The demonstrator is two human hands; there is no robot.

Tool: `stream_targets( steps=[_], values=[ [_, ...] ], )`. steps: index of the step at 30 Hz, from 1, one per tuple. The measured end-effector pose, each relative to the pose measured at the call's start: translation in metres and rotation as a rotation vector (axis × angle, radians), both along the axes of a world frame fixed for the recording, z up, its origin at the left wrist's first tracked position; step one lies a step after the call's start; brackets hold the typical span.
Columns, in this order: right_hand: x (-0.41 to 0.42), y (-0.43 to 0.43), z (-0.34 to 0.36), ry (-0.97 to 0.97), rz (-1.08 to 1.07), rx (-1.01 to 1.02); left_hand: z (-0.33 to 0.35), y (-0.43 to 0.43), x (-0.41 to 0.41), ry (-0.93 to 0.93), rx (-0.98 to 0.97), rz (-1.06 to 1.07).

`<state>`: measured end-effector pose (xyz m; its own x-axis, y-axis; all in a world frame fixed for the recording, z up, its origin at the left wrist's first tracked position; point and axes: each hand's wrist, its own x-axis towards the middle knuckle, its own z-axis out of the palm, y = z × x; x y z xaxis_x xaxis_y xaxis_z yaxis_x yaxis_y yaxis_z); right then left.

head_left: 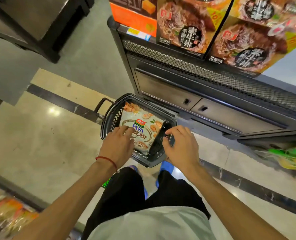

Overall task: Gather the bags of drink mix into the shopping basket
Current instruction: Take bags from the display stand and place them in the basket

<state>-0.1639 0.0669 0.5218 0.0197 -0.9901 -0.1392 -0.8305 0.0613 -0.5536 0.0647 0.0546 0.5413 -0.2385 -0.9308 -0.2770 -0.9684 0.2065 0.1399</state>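
The bag [143, 123] lies inside the basket [115, 118]. The left hand [117, 142] presses flat on the bag, fingers straight. The right hand [178, 146] curls over the basket's right rim. Pushing too hard could tip the basket or pop the bag.

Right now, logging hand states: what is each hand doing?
Left hand: open, fingers flat on the drink mix bag.
Right hand: fingers curled over the basket rim.
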Motion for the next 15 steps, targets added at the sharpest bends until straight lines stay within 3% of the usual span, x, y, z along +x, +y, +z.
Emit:
stream_targets(
  steps=[15],
  values=[
    [0.133,-0.005,-0.082,0.166,-0.348,0.152,-0.115,-0.077,0.117,0.005,0.131,-0.298]
  ],
)
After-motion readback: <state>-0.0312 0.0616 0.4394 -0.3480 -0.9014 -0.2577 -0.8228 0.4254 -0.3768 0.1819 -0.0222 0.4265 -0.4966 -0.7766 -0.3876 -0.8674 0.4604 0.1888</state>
